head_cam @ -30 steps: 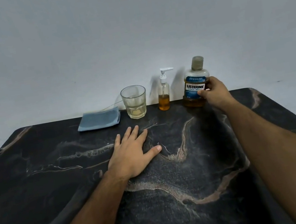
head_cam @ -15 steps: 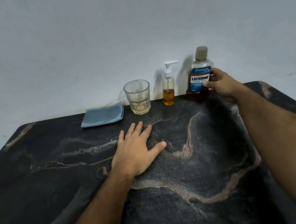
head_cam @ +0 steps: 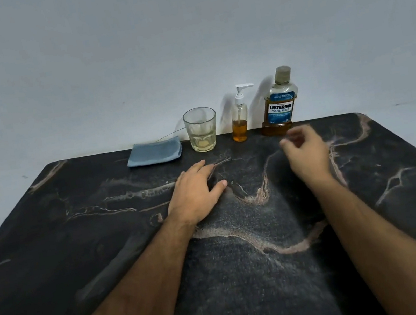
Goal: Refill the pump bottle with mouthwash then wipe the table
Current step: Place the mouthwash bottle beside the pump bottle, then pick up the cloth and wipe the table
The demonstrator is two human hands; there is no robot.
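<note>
The capped mouthwash bottle (head_cam: 279, 102), with a blue label and amber liquid low inside, stands upright at the table's far edge. Left of it stands the small clear pump bottle (head_cam: 240, 122), amber liquid in its lower part, white pump on top. A folded blue cloth (head_cam: 154, 152) lies further left. My right hand (head_cam: 305, 154) hovers just in front of the mouthwash bottle, fingers loosely curled, holding nothing and slightly blurred. On the dark marble table (head_cam: 243, 247) my left hand (head_cam: 198, 193) rests palm down, fingers spread.
A drinking glass (head_cam: 201, 129) with a little pale liquid stands between the cloth and the pump bottle. A plain white wall rises directly behind the row of objects. The table's left corner drops off at the left edge.
My right hand has let go of the mouthwash bottle and drawn back toward me. The bottle stays upright. My left hand has stayed flat on the table.
</note>
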